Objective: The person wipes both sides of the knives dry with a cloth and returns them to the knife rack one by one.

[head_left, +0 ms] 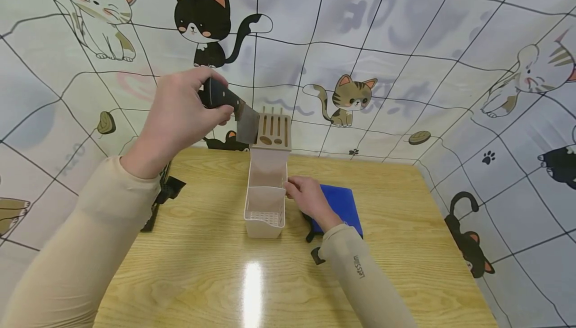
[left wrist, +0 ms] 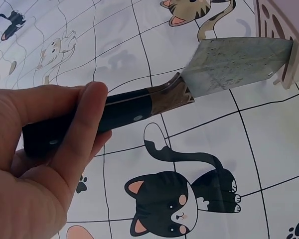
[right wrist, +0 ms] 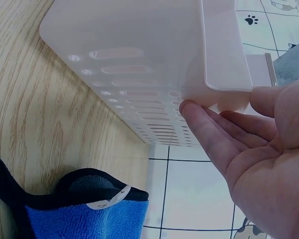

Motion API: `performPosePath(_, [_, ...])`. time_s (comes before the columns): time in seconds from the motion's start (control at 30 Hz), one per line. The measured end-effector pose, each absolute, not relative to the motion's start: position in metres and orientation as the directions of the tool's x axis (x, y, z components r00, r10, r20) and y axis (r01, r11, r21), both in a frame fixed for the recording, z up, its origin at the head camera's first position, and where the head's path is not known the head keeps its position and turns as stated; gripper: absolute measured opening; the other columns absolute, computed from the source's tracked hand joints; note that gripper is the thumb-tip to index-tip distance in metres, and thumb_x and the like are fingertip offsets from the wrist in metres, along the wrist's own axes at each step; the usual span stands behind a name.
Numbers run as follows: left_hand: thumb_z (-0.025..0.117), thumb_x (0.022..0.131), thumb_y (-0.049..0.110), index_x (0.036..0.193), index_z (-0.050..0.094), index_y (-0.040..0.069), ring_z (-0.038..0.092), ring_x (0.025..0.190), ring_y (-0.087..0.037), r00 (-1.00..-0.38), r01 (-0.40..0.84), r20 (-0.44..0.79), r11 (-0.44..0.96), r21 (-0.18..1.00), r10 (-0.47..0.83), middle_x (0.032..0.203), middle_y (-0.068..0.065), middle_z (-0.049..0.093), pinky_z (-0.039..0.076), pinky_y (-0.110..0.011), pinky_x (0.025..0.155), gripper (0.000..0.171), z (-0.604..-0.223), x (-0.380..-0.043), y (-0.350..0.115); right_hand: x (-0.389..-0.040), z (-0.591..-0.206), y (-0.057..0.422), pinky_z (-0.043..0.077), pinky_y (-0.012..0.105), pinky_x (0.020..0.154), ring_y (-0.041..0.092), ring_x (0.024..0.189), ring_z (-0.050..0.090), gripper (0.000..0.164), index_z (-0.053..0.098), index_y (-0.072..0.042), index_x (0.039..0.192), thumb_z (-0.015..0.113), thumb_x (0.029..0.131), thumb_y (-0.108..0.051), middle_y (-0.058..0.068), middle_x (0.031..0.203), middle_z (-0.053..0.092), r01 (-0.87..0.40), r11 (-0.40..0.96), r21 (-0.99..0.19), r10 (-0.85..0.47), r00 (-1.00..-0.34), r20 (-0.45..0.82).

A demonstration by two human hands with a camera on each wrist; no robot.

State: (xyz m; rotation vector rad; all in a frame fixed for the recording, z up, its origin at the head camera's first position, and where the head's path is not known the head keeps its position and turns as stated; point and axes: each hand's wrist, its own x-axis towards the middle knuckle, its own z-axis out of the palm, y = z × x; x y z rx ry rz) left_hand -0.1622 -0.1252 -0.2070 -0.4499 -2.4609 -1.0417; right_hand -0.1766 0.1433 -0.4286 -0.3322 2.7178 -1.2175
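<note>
In the head view, my left hand [head_left: 182, 113] holds a kitchen knife [left wrist: 239, 64] by its black riveted handle, thumb on one side and fingers on the other. The broad grey blade tilts down, and its tip end overlaps the left edge of the slotted beige top of a utensil holder [head_left: 265, 168]. Long slots and round holes mark that top. My right hand [head_left: 310, 198] pinches the holder's right side wall at the rim, thumb over the edge and fingers against the outside, as the right wrist view shows. The holder stands upright on the table.
A blue cloth item [head_left: 344, 208] with black edging lies right of the holder, partly under my right hand. Black objects [head_left: 168, 190] lie at the left, partly hidden by my left forearm. Behind the wooden table [head_left: 202, 268] rises a cat-print wall covering [head_left: 288, 58].
</note>
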Motion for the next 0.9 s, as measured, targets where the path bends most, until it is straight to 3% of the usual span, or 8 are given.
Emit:
performPosePath(0.13, [0.079, 0.086, 0.001, 0.108, 0.069, 0.000, 0.071, 0.072, -0.032, -0.845, 0.472, 0.506, 0.686, 0.554, 0.173, 0.104, -0.022, 0.073, 0.056, -0.029, 0.063, 0.025, -0.207, -0.163, -0.125, -0.177, -0.430, 0.144, 0.059, 0.045, 0.089, 0.034, 0.103, 0.074, 0.031, 0.070, -0.005, 0.131, 0.056, 0.108, -0.021, 0.015, 0.117, 0.074, -0.133, 0.643, -0.754, -0.253, -0.966, -0.045])
performPosePath(0.27, [0.079, 0.087, 0.003, 0.106, 0.069, -0.002, 0.070, 0.074, -0.031, -0.820, 0.497, 0.538, 0.710, 0.499, 0.197, 0.101, -0.020, 0.074, 0.056, -0.040, 0.069, 0.022, -0.209, -0.165, -0.124, -0.177, -0.431, 0.143, 0.059, 0.045, 0.089, 0.035, 0.104, 0.073, 0.031, 0.071, -0.005, 0.130, 0.057, 0.108, -0.022, 0.015, 0.117, 0.074, -0.130, 0.629, -0.766, -0.247, -0.968, -0.039])
performPosePath(0.67, [0.077, 0.087, 0.001, 0.105, 0.070, -0.004, 0.076, 0.082, -0.034, -0.799, 0.524, 0.567, 0.694, 0.494, 0.200, 0.097, -0.019, 0.076, 0.061, -0.046, 0.076, 0.020, -0.212, -0.175, -0.123, -0.173, -0.431, 0.142, 0.058, 0.046, 0.089, 0.029, 0.104, 0.072, 0.035, 0.068, -0.006, 0.136, 0.058, 0.107, -0.023, 0.013, 0.119, 0.074, -0.131, 0.647, -0.751, -0.201, -0.980, -0.002])
performPosePath(0.9, [0.077, 0.087, 0.000, 0.105, 0.068, -0.006, 0.077, 0.085, -0.034, -0.802, 0.521, 0.570, 0.673, 0.525, 0.176, 0.098, -0.019, 0.076, 0.061, -0.046, 0.076, 0.022, -0.218, -0.188, -0.121, -0.174, -0.433, 0.141, 0.057, 0.046, 0.093, 0.028, 0.110, 0.072, 0.036, 0.067, -0.008, 0.138, 0.063, 0.105, -0.022, 0.012, 0.129, 0.071, -0.059, 0.575, -0.816, -0.146, -0.989, -0.031])
